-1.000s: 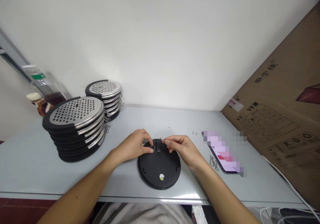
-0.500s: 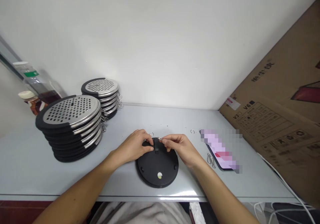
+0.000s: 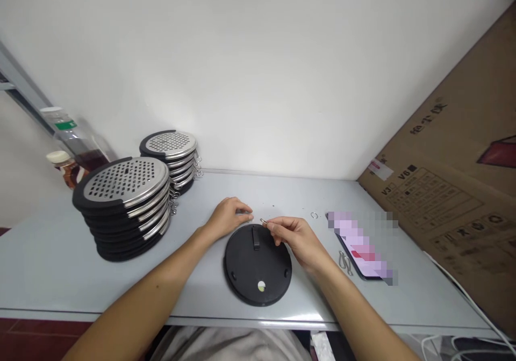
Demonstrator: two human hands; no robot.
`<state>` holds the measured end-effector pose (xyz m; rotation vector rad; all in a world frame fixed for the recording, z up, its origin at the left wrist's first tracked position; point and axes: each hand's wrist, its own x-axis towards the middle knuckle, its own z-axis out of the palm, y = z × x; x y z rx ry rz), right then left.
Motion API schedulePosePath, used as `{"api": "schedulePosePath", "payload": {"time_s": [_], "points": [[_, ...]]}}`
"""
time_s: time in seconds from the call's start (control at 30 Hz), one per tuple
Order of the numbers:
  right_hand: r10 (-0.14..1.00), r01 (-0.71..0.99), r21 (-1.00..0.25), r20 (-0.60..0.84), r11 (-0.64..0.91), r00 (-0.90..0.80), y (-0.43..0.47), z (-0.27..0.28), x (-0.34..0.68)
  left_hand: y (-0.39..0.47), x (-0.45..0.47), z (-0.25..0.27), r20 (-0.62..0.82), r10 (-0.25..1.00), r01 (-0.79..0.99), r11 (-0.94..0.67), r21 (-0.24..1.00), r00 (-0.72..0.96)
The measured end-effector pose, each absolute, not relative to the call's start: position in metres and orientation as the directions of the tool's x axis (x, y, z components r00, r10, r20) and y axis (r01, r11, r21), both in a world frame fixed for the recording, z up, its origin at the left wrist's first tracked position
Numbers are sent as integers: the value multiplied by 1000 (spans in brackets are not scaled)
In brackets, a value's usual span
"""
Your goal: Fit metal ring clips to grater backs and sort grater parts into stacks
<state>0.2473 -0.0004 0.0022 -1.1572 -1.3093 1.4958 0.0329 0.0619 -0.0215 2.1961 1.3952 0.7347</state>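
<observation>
Metal shows at the tips of the right hand [image 3: 296, 238], where thumb and forefinger are pinched together on a clip [image 3: 263, 221], its free end pointing left by the far rim of the black disc [image 3: 258, 267]. Facing it, the left hand [image 3: 226, 218] is at the disc's far left, thumb and fingers a little apart; a tiny glint shows at their tips, but I cannot tell whether they grip anything. Between the forearms, the disc lies flat on the grey table [image 3: 201, 288], a short bar [image 3: 255, 238] near its far rim and a pale spot [image 3: 262, 286] near its close one. Right of the hands lie a loose ring [image 3: 312, 215], two spare clips [image 3: 342, 262] and a phone [image 3: 358, 248], with a carton [image 3: 443, 210] beyond. Far left stand two stacks of discs [image 3: 131, 210], a bottle [image 3: 83, 149] and a jar [image 3: 66, 170].
</observation>
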Motion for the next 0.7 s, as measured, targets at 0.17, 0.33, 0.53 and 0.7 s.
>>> {"api": "schedulePosePath", "payload": {"time_s": [0.17,0.33,0.53,0.7], "points": [[961,8,-993,-120,-121,-248,-1,5,245,59,33,-18,178,888,683,-443,581,425],[960,-4,-993,-116,-121,-255,-2,7,245,53,23,-12,142,899,697,-413,586,414],[961,8,-992,-124,-126,-249,-2,7,244,46,22,-8,85,920,675,-342,653,384],[965,3,-994,-106,-108,-242,-2,6,245,44,22,-3,69,937,610,-277,743,342]]}}
